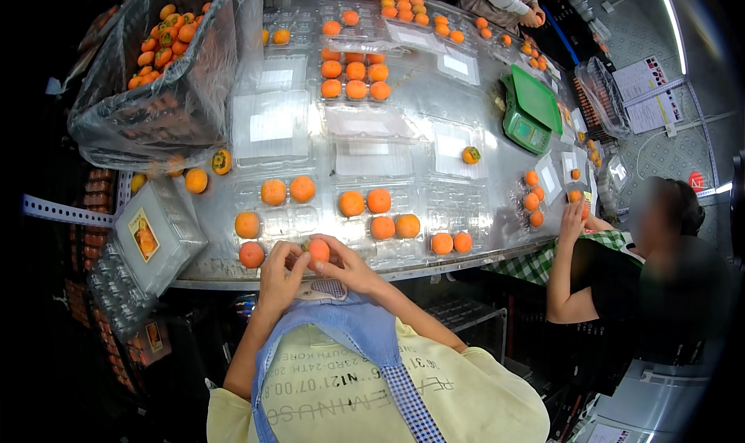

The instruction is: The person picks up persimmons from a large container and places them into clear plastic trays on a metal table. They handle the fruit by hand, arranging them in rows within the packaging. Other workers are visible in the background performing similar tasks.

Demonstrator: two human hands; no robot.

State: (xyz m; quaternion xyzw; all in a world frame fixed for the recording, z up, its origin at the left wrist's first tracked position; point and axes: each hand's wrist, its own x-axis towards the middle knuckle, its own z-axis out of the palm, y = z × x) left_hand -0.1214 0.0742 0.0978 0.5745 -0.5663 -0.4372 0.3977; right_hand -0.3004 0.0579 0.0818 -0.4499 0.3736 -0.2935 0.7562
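Between both hands, at the table's near edge, is an orange persimmon (318,250). My right hand (348,266) has its fingers and thumb around the fruit's right side. The fingertips of my left hand (283,271) are at its left side, by the green calyx; whether they press on it I cannot tell. Just beyond lies an open clear plastic tray (291,219) with several persimmons in its cups. To its right are another clear tray (393,254) with several persimmons and a third (454,210) with two in its near row. A loose persimmon (471,155) rests on that tray's lid.
At the upper left stands a plastic-lined crate (151,108) of persimmons. Stacked clear boxes (157,233) lean at the table's left edge. A filled tray (355,79) sits farther back, a green scale (531,111) at the right. A co-worker (605,268) handles fruit at the right; others work across the table.
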